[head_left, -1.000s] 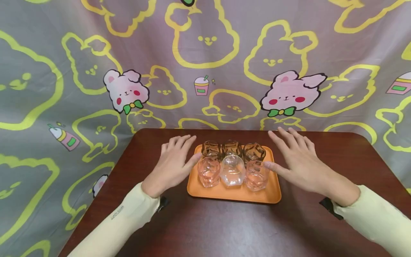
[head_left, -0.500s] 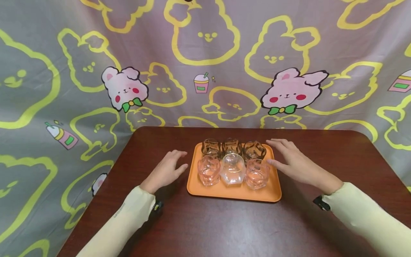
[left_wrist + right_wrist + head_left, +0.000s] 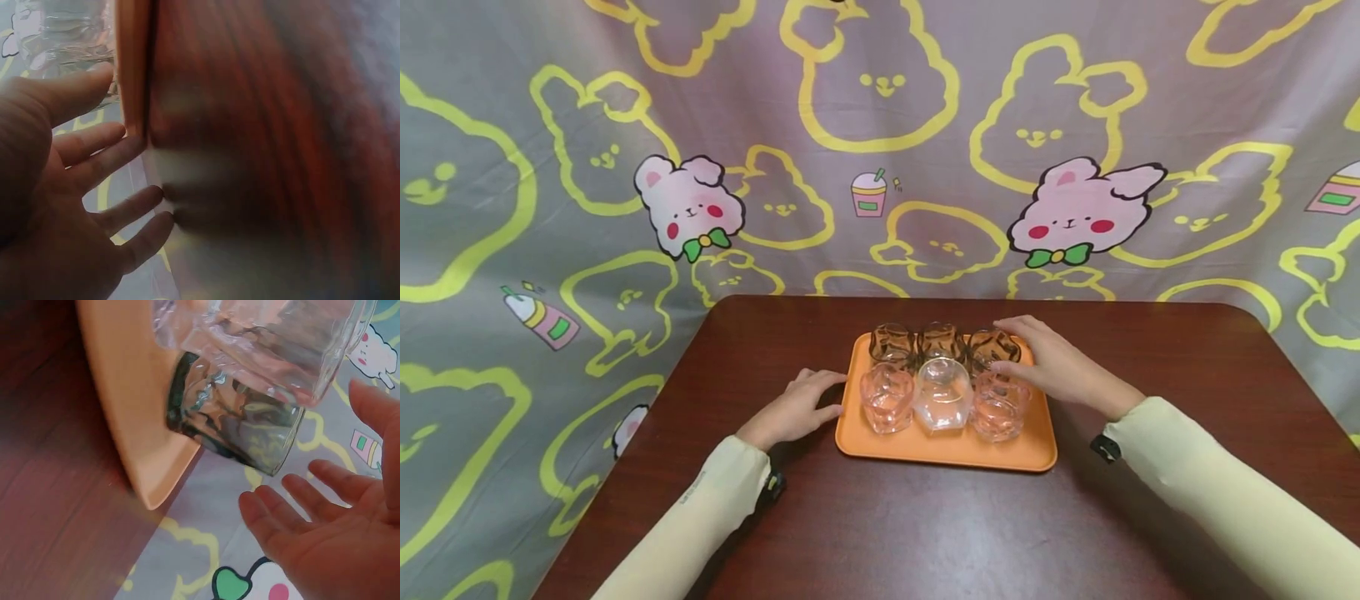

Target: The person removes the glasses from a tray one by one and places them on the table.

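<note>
An orange tray (image 3: 925, 451) bears two rows of glasses. Brown wavy glasses (image 3: 891, 343) line the back; in front, a clear glass (image 3: 943, 404) stands between a left pink glass (image 3: 887, 404) and a right pink glass (image 3: 997, 412). My left hand (image 3: 792, 408) lies at the tray's left edge, fingers spread; in the left wrist view fingertips meet or nearly meet the rim (image 3: 132, 69). My right hand (image 3: 1063, 365) hovers over the tray's right side, beside the rightmost brown glass (image 3: 985, 350). A gap separates its extended fingers from that glass (image 3: 244, 422) in the right wrist view.
The tray sits on a dark reddish-brown table (image 3: 880, 533). Close behind the table's far edge hangs a grey curtain (image 3: 820, 108) with yellow bunny outlines. The glasses stand close together, and the front row partly covers the back one.
My right hand has moved left, from beside the tray to over its right side. The left hand first drew back and lowered, then came to the tray's left edge. Tray and glasses stay put.
</note>
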Available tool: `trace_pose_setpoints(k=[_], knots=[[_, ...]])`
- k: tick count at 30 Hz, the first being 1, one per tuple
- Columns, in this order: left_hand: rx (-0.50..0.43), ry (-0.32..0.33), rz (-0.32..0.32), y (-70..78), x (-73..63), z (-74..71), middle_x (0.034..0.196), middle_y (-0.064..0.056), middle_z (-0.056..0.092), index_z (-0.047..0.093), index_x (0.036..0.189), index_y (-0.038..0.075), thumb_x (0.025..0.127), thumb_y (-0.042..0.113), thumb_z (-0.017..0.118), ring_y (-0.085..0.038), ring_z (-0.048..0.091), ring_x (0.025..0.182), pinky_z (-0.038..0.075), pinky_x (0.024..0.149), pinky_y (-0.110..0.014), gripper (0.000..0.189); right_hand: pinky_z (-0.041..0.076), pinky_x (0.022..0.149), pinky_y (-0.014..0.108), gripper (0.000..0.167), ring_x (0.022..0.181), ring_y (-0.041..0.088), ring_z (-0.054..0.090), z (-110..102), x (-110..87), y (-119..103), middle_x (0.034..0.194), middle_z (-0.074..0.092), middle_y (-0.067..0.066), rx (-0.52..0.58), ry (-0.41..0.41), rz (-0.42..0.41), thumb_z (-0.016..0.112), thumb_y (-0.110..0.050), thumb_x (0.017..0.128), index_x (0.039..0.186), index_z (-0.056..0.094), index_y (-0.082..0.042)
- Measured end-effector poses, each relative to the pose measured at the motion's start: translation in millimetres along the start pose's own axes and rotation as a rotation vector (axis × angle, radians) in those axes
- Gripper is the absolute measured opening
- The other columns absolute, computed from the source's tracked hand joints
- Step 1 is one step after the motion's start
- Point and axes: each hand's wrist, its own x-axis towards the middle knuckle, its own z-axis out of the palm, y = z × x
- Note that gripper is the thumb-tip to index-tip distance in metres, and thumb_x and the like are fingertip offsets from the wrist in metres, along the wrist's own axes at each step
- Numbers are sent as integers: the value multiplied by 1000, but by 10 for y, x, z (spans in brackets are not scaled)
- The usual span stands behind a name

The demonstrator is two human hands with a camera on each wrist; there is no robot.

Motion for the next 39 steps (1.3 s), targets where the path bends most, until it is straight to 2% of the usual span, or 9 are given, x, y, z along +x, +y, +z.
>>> trace_pose_setpoints(k=[4, 10, 16, 27, 39], knots=[[-5, -3, 5, -22, 5, 12, 134, -5, 51, 50, 136, 10, 88, 27, 69, -24, 42, 113, 32, 95, -49, 54, 34, 97, 54, 68, 122, 33, 42, 37, 104, -43, 134, 42, 16, -12, -36, 19, 68, -38, 87, 138, 44, 0], [-9, -11, 0, -38, 14, 13, 136, -5, 50, 49, 137, 12, 88, 29, 69, -25, 40, 116, 30, 93, -50, 56, 36, 96, 52, 65, 119, 35, 45, 71, 189, -75, 131, 44, 18, -49, -33, 38, 73, -28, 84, 134, 47, 4], [-17, -26, -19, -23, 21, -1, 138, -5, 48, 47, 139, 13, 88, 30, 69, -27, 38, 120, 29, 90, -50, 59, 34, 98, 52, 65, 121, 37, 44, 59, 229, -97, 132, 43, 20, -70, -38, 74, 75, -25, 83, 133, 48, 7], [-13, -52, -62, -16, 33, 2, 139, -3, 46, 46, 140, 17, 88, 33, 68, -23, 37, 121, 29, 91, -47, 59, 35, 96, 52, 72, 120, 39, 43, 36, 270, -97, 134, 40, 22, -79, -57, 143, 75, -30, 82, 134, 45, 9], [-15, -60, -79, -23, 42, 19, 140, -2, 46, 45, 141, 17, 88, 34, 68, -23, 37, 121, 28, 91, -47, 60, 36, 94, 54, 79, 119, 42, 44, 48, 344, -133, 129, 48, 27, -86, -64, 256, 81, -32, 74, 133, 47, 9]])
